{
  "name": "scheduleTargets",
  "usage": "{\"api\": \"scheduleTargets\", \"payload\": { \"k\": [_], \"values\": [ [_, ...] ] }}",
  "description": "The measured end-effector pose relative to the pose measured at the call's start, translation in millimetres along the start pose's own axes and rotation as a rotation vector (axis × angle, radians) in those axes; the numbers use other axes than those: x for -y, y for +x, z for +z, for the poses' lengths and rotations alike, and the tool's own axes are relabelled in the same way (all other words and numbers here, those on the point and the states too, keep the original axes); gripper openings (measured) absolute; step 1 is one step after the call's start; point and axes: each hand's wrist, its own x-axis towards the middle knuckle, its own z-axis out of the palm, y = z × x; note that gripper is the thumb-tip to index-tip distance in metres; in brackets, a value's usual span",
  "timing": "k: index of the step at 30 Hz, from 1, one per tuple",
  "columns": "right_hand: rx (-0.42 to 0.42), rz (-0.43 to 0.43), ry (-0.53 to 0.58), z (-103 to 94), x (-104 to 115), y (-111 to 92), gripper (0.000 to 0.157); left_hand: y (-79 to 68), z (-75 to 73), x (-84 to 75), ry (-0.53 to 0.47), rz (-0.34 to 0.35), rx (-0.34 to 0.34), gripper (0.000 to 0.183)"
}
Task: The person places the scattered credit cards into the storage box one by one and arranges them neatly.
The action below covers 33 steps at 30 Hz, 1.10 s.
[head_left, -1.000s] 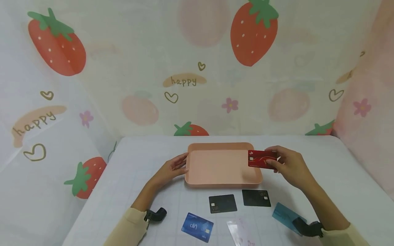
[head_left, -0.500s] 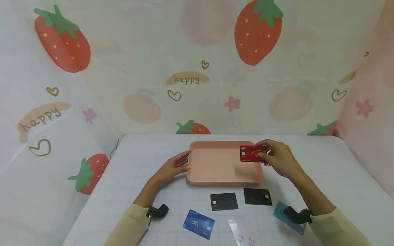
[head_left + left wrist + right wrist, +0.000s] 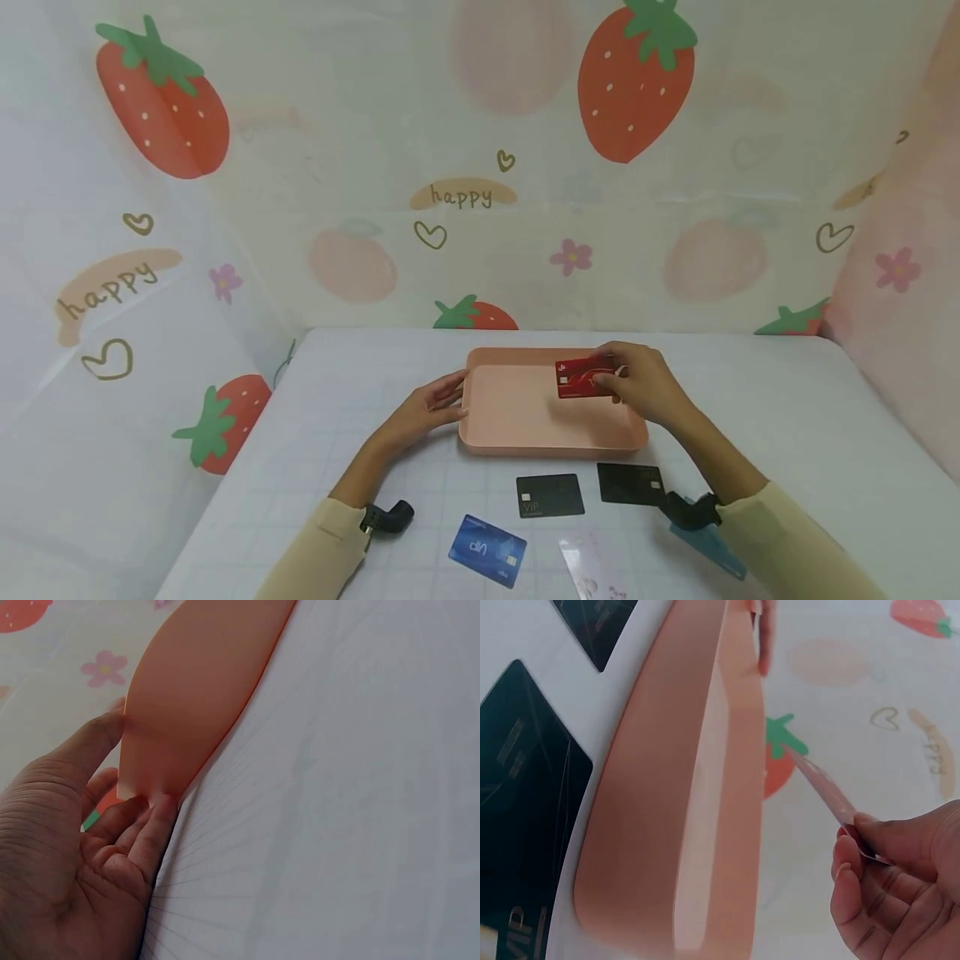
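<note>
My right hand [image 3: 647, 385] pinches a red card [image 3: 581, 378] by one end, thumb in front and fingers behind. The card hangs over the right half of a shallow pink tray [image 3: 517, 421]; the right wrist view shows this card [image 3: 826, 787] nearly edge-on, above the tray's rim. At the tray's left end, my left hand [image 3: 422, 417] rests its fingertips against the side. In the left wrist view, relaxed fingers [image 3: 154, 836] touch the pink wall [image 3: 180, 705].
In front of the tray lie two black cards [image 3: 550, 497], a blue VIP card [image 3: 487, 551] and a pale flower-patterned card [image 3: 588, 567]. A teal card [image 3: 712, 550] is partly hidden under my right wrist. A strawberry-print cloth [image 3: 337, 150] stands behind the white table [image 3: 247, 517].
My right hand has moved left with the red card, from the tray's right edge to farther over its inside. My left hand stays at the tray's left side. The head view has shifted slightly.
</note>
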Motion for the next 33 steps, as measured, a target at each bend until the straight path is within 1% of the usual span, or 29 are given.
{"api": "scheduleTargets", "payload": {
  "k": [5, 10, 13, 15, 21, 25, 33],
  "values": [
    [0.037, -0.017, 0.017, 13.7, 4, 13, 0.03, -2.0, -0.6, -2.4, 0.001, -0.013, -0.007, 0.069],
    [0.071, -0.017, 0.04, 27.7, 8, 25, 0.028, -3.2, -1.7, -4.3, 0.004, -0.015, 0.001, 0.069],
    [0.08, 0.003, 0.009, 35.7, 12, 33, 0.029, -2.9, -2.6, -3.8, 0.007, -0.012, 0.0, 0.069],
    [0.1, 0.018, 0.008, 40.3, 13, 39, 0.028, -2.6, -2.9, -3.5, 0.012, -0.013, -0.002, 0.069],
    [0.179, 0.065, 0.105, 53.4, 18, 54, 0.027, -1.2, -1.1, -2.8, 0.021, -0.028, -0.006, 0.068],
    [0.193, 0.075, 0.102, 63.0, 16, 65, 0.028, 0.1, -0.3, -2.9, 0.028, -0.025, -0.003, 0.068],
    [0.211, 0.132, 0.136, 78.6, 16, 82, 0.027, 1.2, -0.7, -1.5, 0.025, -0.018, 0.0, 0.069]
  ]
}}
